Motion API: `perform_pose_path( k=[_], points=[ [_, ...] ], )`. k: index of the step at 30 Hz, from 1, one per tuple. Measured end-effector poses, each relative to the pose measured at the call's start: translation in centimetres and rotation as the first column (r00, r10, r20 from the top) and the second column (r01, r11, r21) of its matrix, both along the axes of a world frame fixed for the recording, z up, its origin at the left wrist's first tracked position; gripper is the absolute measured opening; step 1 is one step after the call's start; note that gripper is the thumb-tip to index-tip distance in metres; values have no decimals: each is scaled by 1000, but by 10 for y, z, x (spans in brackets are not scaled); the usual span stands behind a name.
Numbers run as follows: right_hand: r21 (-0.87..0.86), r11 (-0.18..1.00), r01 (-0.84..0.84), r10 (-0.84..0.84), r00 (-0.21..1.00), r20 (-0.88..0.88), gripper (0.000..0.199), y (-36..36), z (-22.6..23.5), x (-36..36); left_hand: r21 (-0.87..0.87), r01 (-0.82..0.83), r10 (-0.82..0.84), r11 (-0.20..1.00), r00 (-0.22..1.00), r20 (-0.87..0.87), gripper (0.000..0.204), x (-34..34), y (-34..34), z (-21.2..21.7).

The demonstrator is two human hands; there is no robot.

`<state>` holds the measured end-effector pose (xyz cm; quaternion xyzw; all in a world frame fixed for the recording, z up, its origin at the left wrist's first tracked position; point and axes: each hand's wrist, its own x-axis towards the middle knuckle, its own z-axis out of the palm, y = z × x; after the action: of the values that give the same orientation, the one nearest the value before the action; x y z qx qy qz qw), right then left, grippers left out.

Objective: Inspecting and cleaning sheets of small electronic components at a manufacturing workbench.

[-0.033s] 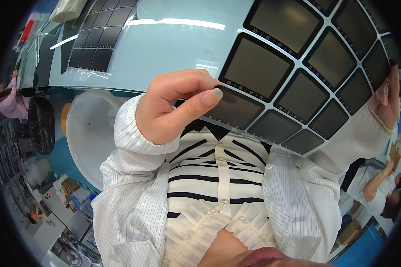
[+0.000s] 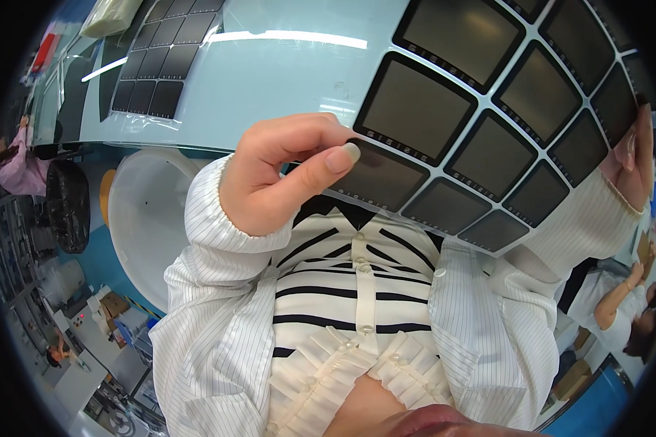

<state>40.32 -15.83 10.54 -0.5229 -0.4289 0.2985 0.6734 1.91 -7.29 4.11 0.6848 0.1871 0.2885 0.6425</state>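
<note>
A large clear sheet (image 2: 481,103) printed with rows of dark rectangular panels, each framed in black, is held up in front of my chest. My left hand (image 2: 288,167) pinches its near left corner between thumb and bent forefinger. At the far right my right hand (image 2: 638,156) holds the opposite edge, its fingers partly seen through the clear margin and partly lost toward the picture's dark rim. Pale striped sleeves cover both my wrists.
Beyond the sheet lies a glossy pale-blue tabletop (image 2: 270,80), with a similar panelled sheet (image 2: 164,58) on its left. Below the table's edge stands a white round bin (image 2: 146,218). A black bag (image 2: 68,204) hangs farther left. Other people (image 2: 612,298) are at the right and left.
The sheet and my left hand have shifted very slightly to the left. Both hands keep their hold.
</note>
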Motion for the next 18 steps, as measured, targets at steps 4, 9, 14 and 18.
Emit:
perform_pose_path(
  k=[4,9,14,18],
  points=[
    [110,941,-321,318,947,46,32,11,3,-8,-24,-63,63,998,998,-9,14,-6,0,1],
    [132,908,-398,416,896,-158,30,23,6,-27,-65,-121,121,991,993,-6,16,-13,1,0],
    [211,978,3,-36,988,153,31,29,4,-39,20,-191,191,981,981,-25,18,-17,4,-2],
    [88,983,-163,141,967,213,31,39,8,-31,-8,-262,262,965,965,-30,18,-19,5,-3]
  ],
)
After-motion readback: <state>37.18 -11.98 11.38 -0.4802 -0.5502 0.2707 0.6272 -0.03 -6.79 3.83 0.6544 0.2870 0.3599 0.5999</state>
